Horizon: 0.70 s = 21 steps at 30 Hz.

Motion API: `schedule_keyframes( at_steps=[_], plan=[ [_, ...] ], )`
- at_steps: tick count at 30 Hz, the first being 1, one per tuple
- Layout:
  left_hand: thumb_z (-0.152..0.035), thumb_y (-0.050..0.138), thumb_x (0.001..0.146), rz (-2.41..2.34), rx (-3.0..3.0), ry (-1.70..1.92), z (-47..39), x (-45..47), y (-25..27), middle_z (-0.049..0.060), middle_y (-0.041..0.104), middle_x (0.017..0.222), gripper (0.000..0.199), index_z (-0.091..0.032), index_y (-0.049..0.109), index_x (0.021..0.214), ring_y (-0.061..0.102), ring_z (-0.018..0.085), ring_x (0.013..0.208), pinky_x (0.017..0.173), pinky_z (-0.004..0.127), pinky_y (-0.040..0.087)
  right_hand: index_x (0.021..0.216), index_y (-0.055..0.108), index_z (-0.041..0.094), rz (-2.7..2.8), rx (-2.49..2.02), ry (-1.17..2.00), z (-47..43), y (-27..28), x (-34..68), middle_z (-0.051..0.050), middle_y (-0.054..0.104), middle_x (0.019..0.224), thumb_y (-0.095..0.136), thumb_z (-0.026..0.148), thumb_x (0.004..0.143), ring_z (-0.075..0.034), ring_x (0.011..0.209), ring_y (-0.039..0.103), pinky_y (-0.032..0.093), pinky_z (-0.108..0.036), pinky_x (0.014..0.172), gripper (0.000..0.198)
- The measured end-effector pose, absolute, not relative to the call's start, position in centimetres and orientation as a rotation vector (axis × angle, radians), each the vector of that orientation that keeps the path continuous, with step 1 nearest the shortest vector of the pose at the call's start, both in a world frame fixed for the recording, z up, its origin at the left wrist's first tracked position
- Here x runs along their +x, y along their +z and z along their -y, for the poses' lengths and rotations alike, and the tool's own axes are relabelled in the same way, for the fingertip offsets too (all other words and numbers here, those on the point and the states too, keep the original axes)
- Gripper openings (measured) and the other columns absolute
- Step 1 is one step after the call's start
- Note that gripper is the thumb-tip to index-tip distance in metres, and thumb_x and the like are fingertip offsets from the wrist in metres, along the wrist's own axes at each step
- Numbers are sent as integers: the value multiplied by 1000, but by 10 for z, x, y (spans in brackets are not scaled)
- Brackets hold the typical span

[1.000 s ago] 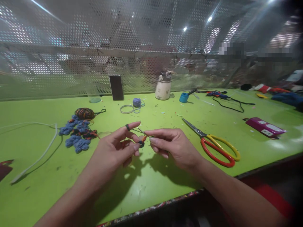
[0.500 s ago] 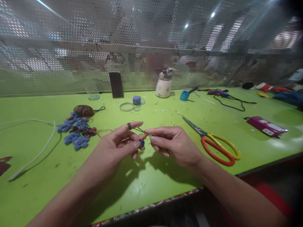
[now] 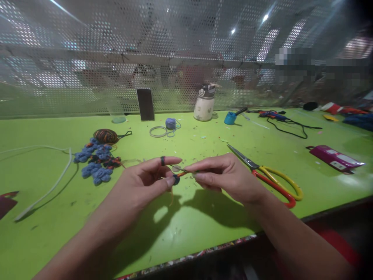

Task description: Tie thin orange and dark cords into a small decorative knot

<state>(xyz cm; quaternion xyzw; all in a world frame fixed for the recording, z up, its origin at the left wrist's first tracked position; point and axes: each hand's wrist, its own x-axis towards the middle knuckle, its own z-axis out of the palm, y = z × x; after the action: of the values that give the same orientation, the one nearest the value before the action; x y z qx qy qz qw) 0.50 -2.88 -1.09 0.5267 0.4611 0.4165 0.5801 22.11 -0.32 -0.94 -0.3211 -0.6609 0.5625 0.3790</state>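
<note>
My left hand (image 3: 142,182) pinches a small dark-blue and orange crochet piece (image 3: 176,179) between thumb and fingers. Dark yarn (image 3: 162,160) is wrapped round its raised index finger. In the closed fingertips of my right hand (image 3: 233,177) is a thin crochet hook (image 3: 180,168), its tip pointing left over the piece; most of its handle is hidden. Orange yarn stretches from the piece toward the right fingertips. Blue crocheted flowers (image 3: 97,172) lie left of my hands, touching or close to a multicoloured ball of yarn (image 3: 105,136).
Large scissors (image 3: 281,181) with red and yellow handles lie beside my right forearm. Farther back stand a phone (image 3: 145,104), a bottle (image 3: 204,103) and a blue pot (image 3: 230,118), near a small purple yarn ball (image 3: 170,123). A purple packet (image 3: 335,158) lies right, a white cable (image 3: 48,198) left.
My right hand has drawn slightly right and down with the hook, and the orange yarn is stretched longer. The left index finger has lowered a little. The view has shifted slightly.
</note>
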Motion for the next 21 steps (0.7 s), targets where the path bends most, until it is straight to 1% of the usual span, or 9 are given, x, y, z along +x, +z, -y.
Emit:
schedule_keyframes(
  at_steps=[2,5,7,9,12,16,21],
  plan=[
    [-31,72,80,-1089,1255,954,30,5,-10,-2,67,86,29,-28,68,109,58,10,72,64,23,43,101,76,13,1799,-814,1345,2,-5,225,3,54,53,65,15,81,-5,46,38,29,-18,42,23],
    [-31,71,80,-1118,1317,931,32,5,-8,-1,68,88,27,-26,70,107,58,11,74,66,24,43,101,76,13,2029,-747,1094,1,1,230,-3,68,69,62,8,81,-7,56,50,39,-19,51,24],
    [-32,70,81,-1134,1348,913,33,6,-6,-1,69,90,26,-26,71,105,57,12,76,68,25,42,105,74,13,2178,-683,942,0,5,233,-4,70,74,58,6,84,-7,60,54,42,-18,56,27],
    [-33,69,81,-1146,1364,890,33,6,-5,0,69,90,26,-26,71,106,58,12,78,70,25,42,108,73,12,2288,-632,850,0,8,236,-3,70,74,55,6,87,-7,60,55,43,-17,58,29],
    [-33,68,82,-1154,1369,856,33,7,-5,0,70,90,27,-26,70,108,59,14,80,72,26,42,111,71,11,2374,-611,768,0,11,239,-4,71,76,53,5,88,-7,62,58,43,-16,60,30],
    [-32,68,82,-1157,1381,841,32,8,-6,0,70,91,26,-27,71,107,58,13,79,70,25,42,112,71,14,2441,-629,715,1,12,240,-5,73,82,51,4,87,-8,67,62,44,-18,64,33],
    [-30,68,82,-1171,1411,837,30,8,-6,0,70,90,25,-26,71,106,57,12,79,69,24,42,114,70,14,2480,-676,717,1,13,240,-5,74,86,48,1,85,-8,68,61,44,-18,65,39]
  ],
)
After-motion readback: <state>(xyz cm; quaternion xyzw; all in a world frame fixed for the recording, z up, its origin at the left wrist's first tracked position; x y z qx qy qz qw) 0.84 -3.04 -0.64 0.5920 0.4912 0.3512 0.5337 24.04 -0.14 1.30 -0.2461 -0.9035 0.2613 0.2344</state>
